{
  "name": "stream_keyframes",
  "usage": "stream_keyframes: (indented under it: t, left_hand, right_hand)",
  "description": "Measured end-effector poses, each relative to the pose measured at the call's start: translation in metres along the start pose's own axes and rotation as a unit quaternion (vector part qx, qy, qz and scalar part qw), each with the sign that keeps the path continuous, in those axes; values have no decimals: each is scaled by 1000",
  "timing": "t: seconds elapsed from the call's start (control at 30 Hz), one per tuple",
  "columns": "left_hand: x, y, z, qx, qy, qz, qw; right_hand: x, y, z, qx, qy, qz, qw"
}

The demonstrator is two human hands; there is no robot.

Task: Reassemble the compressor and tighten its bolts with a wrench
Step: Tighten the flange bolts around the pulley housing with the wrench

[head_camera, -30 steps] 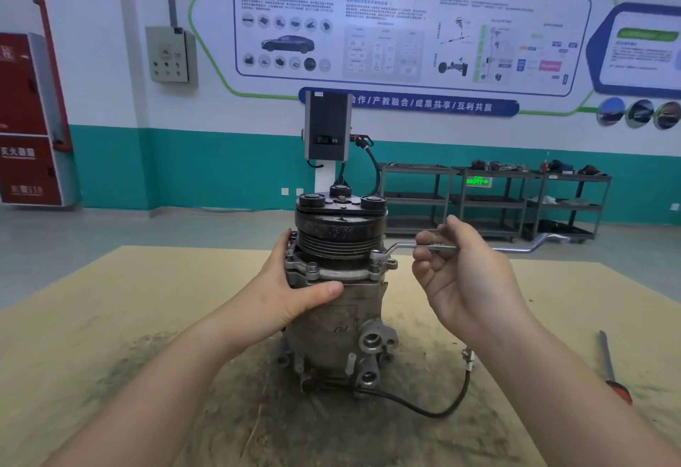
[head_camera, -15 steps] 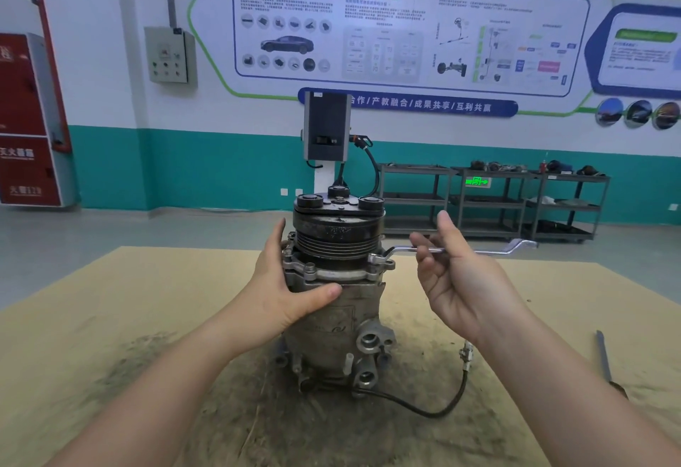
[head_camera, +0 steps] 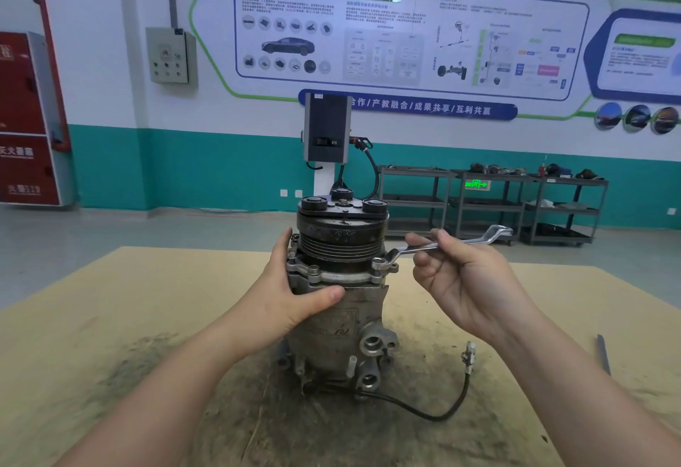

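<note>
Stained board (head_camera: 110, 319): L hand (head_camera: 291, 293) round compressor (head_camera: 342, 282), R hand (head_camera: 460, 275) pinching wrench (head_camera: 416, 247), maybe on bolt.

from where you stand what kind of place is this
Probably an automotive training workshop. A large wall poster with car and parts diagrams hangs behind, dark metal shelf carts holding parts line the teal-banded wall, and a grey metal compressor with a black pulley stands on a tan worn board table.

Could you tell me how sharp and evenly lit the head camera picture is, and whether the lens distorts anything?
Head view: soft, even indoor light, no hard shadows; the grimy grey metal compressor and silver ring wrench are sharp; the far right edge, by the thin dark tool on the tan board, smears; wide-angle bending curves the wall poster.
</note>
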State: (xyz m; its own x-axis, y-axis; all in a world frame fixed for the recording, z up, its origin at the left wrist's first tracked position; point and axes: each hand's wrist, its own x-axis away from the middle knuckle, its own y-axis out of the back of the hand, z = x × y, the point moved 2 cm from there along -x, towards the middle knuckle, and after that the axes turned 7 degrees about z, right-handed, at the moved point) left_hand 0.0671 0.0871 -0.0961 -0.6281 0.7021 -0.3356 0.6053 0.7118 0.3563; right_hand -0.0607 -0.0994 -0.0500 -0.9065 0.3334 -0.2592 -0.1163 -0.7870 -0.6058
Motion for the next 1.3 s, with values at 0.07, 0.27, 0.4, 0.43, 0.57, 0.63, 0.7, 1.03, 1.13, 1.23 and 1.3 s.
stream_keyframes:
  t: [0.07,0.27,0.4,0.43,0.57,0.63,0.7,1.03,1.13,1.23,1.3]
  left_hand:
    - [0,0,0,4,0,-1,1000]
    - [-1,0,2,1,-2,-7,1000]
    - [-2,0,3,3,-8,-6,1000]
    - [-2,0,3,2,-11,-7,1000]
    - [-3,0,7,8,-10,-14,1000]
    - [-4,0,8,2,-14,-13,1000]
    - [-4,0,7,0,-17,-10,1000]
    - [-3,1,7,-1,-9,-12,1000]
    - [-2,1,6,5,-14,-9,1000]
    - [-3,0,8,12,-17,-8,1000]
    - [-3,0,8,18,-18,-7,1000]
  right_hand:
    - [0,-1,-2,-2,18,-6,1000]
    - [13,-9,-18,144,252,3,957]
    - [32,-14,-32,373,463,86,799]
    - [35,-16,-35,435,481,109,754]
    - [40,-24,-36,562,521,118,632]
    - [39,-30,-34,588,502,105,626]
    - [40,-36,-27,572,474,80,665]
    - [14,-17,-3,23,127,-90,987]
    - [10,-12,-11,-17,90,-96,991]
    - [7,-9,-14,-33,85,-102,991]
    - [8,-10,-15,-25,104,-97,989]
